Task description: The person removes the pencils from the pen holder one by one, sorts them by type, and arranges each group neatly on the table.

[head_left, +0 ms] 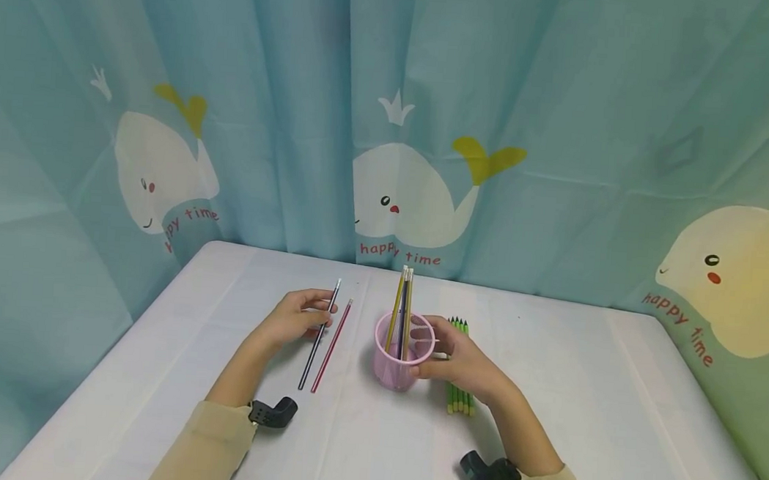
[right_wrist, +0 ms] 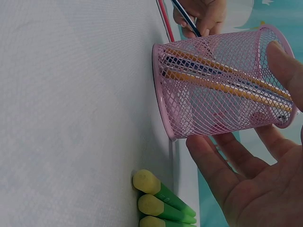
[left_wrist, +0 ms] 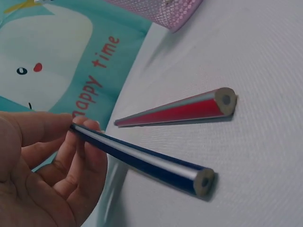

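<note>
My left hand pinches a dark blue pencil between thumb and fingers near its far end; the near, unsharpened end points down at the cloth. Just right of it lies a red pencil on the table. My right hand grips a pink mesh pen holder by its right side, thumb in front and fingers behind. Inside the holder lean several pencils, yellow ones and a dark one, their white-tipped ends above the rim.
Several green pencils lie side by side right of the holder, partly beneath my right hand in the head view. A white cloth covers the table. Behind it hangs a blue curtain printed with whales.
</note>
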### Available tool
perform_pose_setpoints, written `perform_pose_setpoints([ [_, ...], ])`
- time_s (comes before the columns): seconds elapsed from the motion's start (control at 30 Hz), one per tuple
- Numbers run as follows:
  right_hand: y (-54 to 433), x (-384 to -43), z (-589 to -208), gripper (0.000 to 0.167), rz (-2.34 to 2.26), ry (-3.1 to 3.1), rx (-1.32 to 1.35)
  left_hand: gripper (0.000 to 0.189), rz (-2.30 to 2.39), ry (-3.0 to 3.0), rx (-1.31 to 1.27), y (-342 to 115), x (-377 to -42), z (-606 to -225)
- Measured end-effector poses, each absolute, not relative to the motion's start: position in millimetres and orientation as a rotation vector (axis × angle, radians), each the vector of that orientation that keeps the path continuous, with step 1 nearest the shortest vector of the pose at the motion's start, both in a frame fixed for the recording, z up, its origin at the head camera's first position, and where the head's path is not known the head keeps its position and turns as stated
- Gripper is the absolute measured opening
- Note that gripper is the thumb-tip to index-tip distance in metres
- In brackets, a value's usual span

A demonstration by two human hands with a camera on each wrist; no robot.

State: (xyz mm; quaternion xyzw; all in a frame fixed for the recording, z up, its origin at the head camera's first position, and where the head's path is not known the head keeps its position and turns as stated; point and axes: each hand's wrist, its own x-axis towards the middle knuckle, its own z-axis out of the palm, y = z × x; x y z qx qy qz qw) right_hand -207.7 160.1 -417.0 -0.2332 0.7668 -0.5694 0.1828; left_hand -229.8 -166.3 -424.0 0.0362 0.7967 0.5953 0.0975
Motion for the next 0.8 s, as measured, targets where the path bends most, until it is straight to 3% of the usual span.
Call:
perform_pose_setpoints([
  [0.8,159.6,-208.9,-416.6,0.071,-1.608,2.162,-0.673,0.046,1.746,2.358,-0.036,-165.2,-228.7,-430.4],
])
